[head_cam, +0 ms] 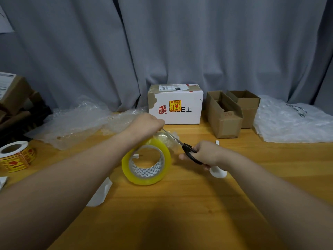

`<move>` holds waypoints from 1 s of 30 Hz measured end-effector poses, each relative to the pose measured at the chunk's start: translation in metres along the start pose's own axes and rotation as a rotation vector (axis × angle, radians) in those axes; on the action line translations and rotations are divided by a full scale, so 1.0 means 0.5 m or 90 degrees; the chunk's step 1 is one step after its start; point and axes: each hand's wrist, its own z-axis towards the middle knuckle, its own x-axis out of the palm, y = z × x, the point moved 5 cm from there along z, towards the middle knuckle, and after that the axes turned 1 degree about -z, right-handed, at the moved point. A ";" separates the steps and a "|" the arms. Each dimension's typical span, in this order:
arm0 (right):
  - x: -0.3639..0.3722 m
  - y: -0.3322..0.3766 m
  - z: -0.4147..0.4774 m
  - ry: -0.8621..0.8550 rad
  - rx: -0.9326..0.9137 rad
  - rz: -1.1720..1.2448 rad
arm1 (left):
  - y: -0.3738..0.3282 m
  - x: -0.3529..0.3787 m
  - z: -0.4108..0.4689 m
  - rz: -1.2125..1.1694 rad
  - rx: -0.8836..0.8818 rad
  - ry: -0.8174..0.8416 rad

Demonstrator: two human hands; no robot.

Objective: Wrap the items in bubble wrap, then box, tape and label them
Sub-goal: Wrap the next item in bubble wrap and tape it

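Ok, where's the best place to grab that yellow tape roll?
The tape roll stands on edge, open core facing you, so probably come from the near side: fingers hooked through the core, thumb over the top rim.

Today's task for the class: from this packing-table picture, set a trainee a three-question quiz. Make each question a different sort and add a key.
1. True or false: the right hand grips the black-handled scissors.
2. Which bears the yellow fragile sticker? A the white box; B an open brown carton; C the curtain.
3. Fill in: the roll of stickers sits to the ___ of the packing tape roll.
Key: 1 true; 2 A; 3 left.
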 end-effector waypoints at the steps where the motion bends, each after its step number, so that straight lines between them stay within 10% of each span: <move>1: -0.002 -0.004 0.005 -0.010 0.008 -0.003 | 0.002 -0.003 0.000 -0.003 -0.004 0.003; 23: -0.032 0.019 0.008 -0.116 0.028 -0.594 | -0.005 0.006 -0.067 -0.198 0.201 0.042; 26: -0.059 0.064 -0.021 -0.347 -0.210 -0.166 | -0.012 0.011 -0.075 -0.179 0.230 0.027; 28: -0.065 0.095 -0.039 -0.267 -0.313 0.261 | -0.014 0.012 -0.077 -0.187 0.232 0.023; 30: -0.050 0.122 -0.038 -0.156 -0.336 0.326 | -0.013 0.013 -0.080 -0.197 0.229 0.028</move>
